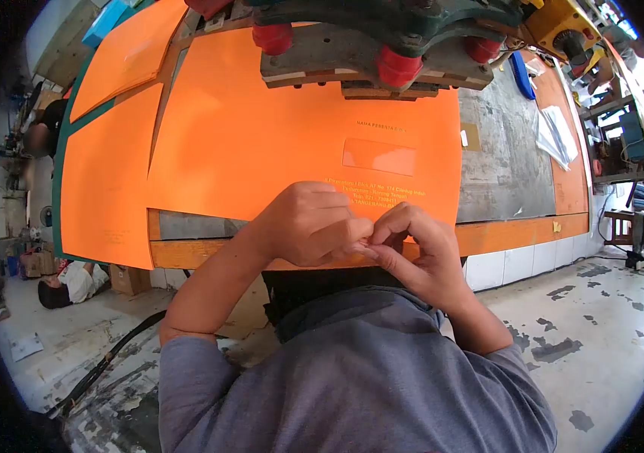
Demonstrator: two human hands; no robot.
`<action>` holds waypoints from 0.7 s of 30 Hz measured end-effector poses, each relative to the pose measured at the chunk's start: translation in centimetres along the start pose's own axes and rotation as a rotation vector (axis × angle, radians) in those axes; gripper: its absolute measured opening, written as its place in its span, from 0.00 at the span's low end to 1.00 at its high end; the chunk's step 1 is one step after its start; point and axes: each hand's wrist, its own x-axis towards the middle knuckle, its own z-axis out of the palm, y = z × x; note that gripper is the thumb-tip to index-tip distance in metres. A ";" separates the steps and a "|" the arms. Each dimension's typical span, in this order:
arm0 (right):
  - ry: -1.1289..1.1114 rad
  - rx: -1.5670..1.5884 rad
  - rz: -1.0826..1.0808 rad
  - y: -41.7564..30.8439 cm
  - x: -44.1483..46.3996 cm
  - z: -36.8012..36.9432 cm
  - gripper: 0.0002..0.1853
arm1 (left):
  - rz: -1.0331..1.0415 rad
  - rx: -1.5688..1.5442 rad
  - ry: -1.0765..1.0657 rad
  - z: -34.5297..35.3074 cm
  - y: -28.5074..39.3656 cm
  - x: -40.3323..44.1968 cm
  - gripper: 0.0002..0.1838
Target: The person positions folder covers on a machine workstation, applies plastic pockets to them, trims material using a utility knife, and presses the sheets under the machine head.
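So we've got both bare hands meeting right over the front edge of the table (522, 235), just above the near edge of a big orange sheet (261, 132). Our left hand (307, 223) is curled up pretty tight, knuckles up, its fingertips right against the other hand's. Our right hand (420, 253) is half closed, thumb and forefinger in a pinch. Honestly, we can't tell if either one has hold of anything, since the fingers cover that spot. The orange sheet lies flat on the table, its far part tucked under a dark machine (431, 30) with red knobs (399, 69). We can make out gold lettering (375, 192) on it, just past the hands, and a rectangular window (378, 157) beyond that. More orange sheets (103, 185) sit off to the left, some overlapping, with a bit of green underneath. Over on the right side of the table there's some clear plastic (557, 136), plus a blue thing (522, 75) we can't quite identify.
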 end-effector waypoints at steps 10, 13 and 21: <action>-0.563 -0.298 0.295 -4.5 -4.5 -13.9 0.10 | -0.267 0.157 -0.135 -0.5 -0.7 0.2 0.23; -0.297 -0.657 0.484 -7.0 -6.5 -16.7 0.16 | -0.364 0.244 -0.219 0.2 -0.8 0.6 0.28; 0.010 -0.785 0.022 -1.9 -0.4 -6.9 0.38 | -0.414 0.392 -0.442 0.8 -0.5 0.9 0.37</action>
